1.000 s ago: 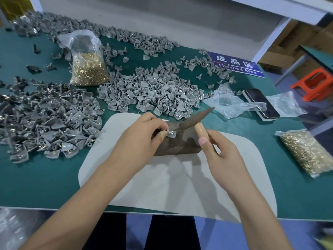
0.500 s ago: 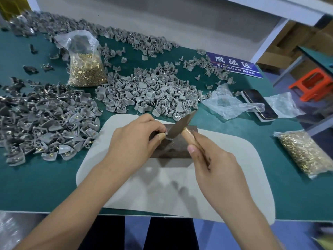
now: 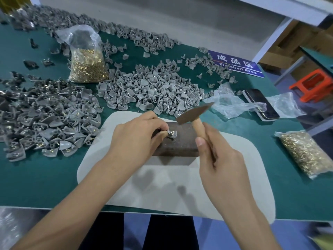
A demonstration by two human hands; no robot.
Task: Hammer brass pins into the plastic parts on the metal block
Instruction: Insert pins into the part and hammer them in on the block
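Two hands worked over a rusty brown metal block [image 3: 180, 141] that sat on a pale grey mat [image 3: 162, 186] laid over a green tabletop [image 3: 39, 177]. Beyond the block a grey wall backed the table, with a white frame post, cardboard boxes and an orange stool [image 3: 312, 85] off to the block's right. The left hand [image 3: 133, 139] pinched a small grey plastic part [image 3: 172, 133] with a pin in it, resting on the block's top. The right hand [image 3: 219, 163] was curled around the wooden handle of a hammer [image 3: 195, 112], whose rusty head hung raised above the block's far right corner, apart from the part. Left of the block lay a heap of grey plastic parts [image 3: 48, 120], and behind it a second pile [image 3: 153, 91]. A clear bag of brass pins [image 3: 86, 65] stood behind and left of the block; another bag of pins [image 3: 304, 152] lay to its right. A crumpled plastic bag [image 3: 232, 103], a phone [image 3: 261, 103] and a blue "Finished Area" sign [image 3: 236, 64] lay behind and right of it.
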